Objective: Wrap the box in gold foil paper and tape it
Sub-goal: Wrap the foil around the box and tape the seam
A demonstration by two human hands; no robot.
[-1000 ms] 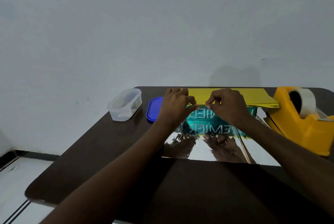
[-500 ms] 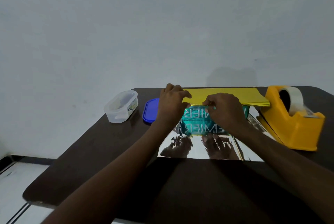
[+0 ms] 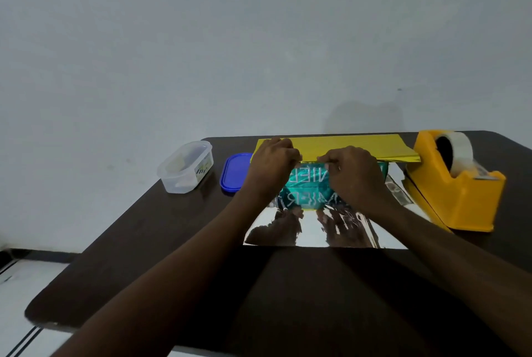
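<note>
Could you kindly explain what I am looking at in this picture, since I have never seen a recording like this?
There is no machine here. A person wears a camera on the head, looking down at their own two arms. On the dark table lies a sheet of foil paper, gold on one side, mirror-like on the other. A teal box sits on it. The left hand and right hand pinch the paper's folded edge over the box. A yellow tape dispenser stands on the right; a clear tub and blue lid sit on the left.

Clear tub point(image 3: 185, 167) beside blue lid point(image 3: 233, 173) on dark table point(image 3: 161, 241)
</note>
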